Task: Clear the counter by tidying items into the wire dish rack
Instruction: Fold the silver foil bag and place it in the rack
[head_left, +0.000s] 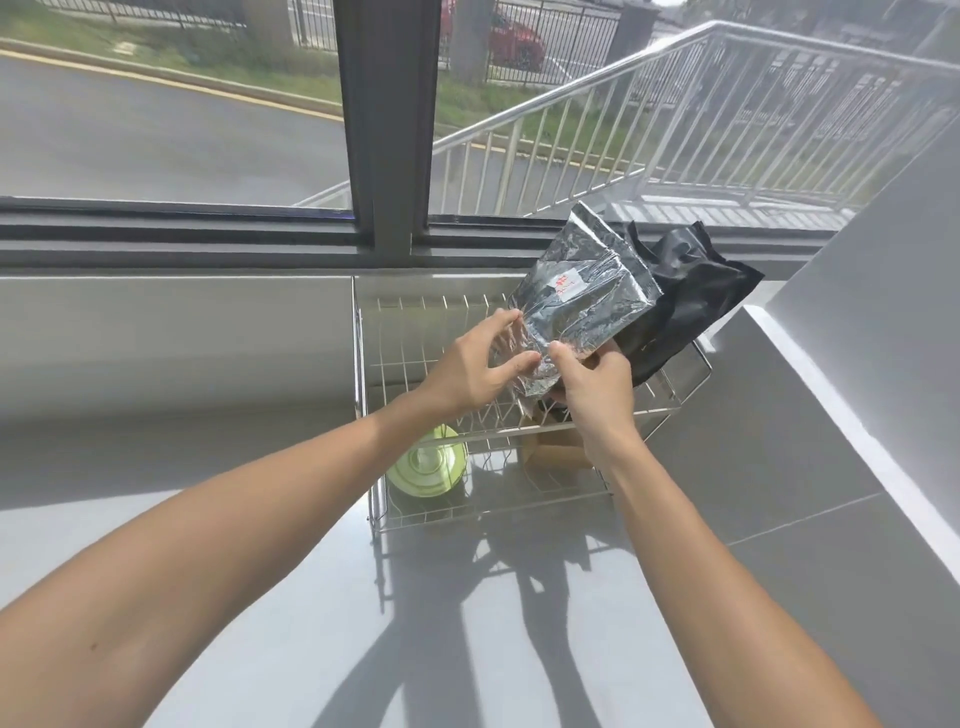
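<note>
A two-tier wire dish rack (395, 358) stands on the grey counter under the window. Both hands hold a crinkled silver foil bag (582, 296) with a small white label, tilted over the rack's upper tier. My left hand (475, 366) grips the bag's lower left edge, and my right hand (592, 382) pinches its bottom corner. A black bag (680, 296) leans in the rack's right end behind the foil bag. On the lower tier a green bowl (428, 462) lies upside down, with a brown cardboard box (556, 454) beside it.
The grey counter (260, 545) stretches left and toward me, crossed by shadows of the arms. A dark window frame (387, 130) and sill run behind the rack. A white raised ledge (841, 415) slants along the right side.
</note>
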